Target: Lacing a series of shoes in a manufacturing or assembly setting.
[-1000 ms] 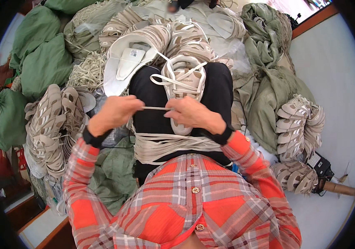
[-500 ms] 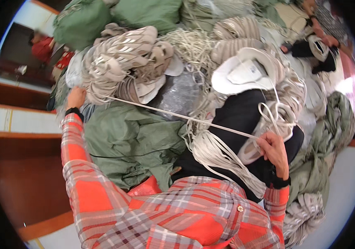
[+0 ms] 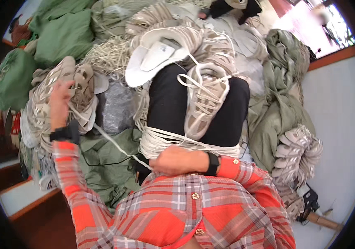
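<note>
My left hand [image 3: 60, 99], a little blurred, is raised beside a bunch of beige shoe uppers [image 3: 67, 74], its fingers apart. A slack cream shoelace [image 3: 113, 142] runs from beside that hand down to my right hand [image 3: 175, 161]. The right hand is closed on the lace, low over my lap. Just beyond it a thick bundle of cream laces [image 3: 156, 141] lies across my thighs. Between my black-clad thighs stands a beige shoe upper [image 3: 202, 99], partly laced, with loose loops at its top. A nested stack of uppers with a white lining [image 3: 138, 68] rests past my knees.
Green sacks [image 3: 63, 41] bulge at the far left, near a tangled heap of laces [image 3: 109, 52]. A plastic-wrapped grey bundle [image 3: 115, 106] and a green cloth [image 3: 111, 162] lie left of my legs. More uppers [image 3: 295, 153] sit on green sacking [image 3: 275, 120] at the right.
The lace, stretched taut between both hands before, now hangs slack. My right hand has come in to my lap from the right. The view has shifted, bringing the upper between my legs into fuller sight.
</note>
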A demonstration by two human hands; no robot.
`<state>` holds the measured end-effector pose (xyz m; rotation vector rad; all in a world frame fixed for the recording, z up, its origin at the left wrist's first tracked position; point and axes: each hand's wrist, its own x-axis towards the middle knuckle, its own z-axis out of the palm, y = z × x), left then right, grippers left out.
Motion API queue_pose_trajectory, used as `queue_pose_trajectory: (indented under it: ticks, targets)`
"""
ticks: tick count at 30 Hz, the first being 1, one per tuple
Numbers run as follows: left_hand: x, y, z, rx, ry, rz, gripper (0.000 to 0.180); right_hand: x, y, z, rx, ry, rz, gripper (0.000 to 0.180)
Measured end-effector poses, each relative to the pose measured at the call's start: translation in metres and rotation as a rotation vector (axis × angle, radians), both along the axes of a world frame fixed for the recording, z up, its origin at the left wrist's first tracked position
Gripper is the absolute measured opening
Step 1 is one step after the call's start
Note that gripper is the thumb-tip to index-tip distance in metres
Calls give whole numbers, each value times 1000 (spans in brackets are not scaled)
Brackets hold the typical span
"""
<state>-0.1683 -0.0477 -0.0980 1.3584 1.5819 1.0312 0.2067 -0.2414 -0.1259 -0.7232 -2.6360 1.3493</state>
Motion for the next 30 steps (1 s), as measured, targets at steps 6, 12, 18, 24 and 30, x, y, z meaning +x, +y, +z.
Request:
queue_pose_trajectory:
  ticks: [6, 12, 18, 24, 30]
  targets:
    - [263, -92, -23, -156, 95, -652, 18, 90, 5, -4, -161, 79, -1190, 27]
    - [311, -101, -54, 445, 548, -646, 16, 88, -1, 7, -620, 172, -1178, 51]
    - [310, -97, -56, 471, 601, -706, 7, 102, -2, -9, -937, 588, -1023, 67]
    - [310, -93, -60, 491, 545, -712, 8, 110, -1, -30, -1317, 1088, -756, 68]
    - [313, -96, -60, 513, 555, -704, 13, 116, 17, 7, -812, 112, -971, 52]
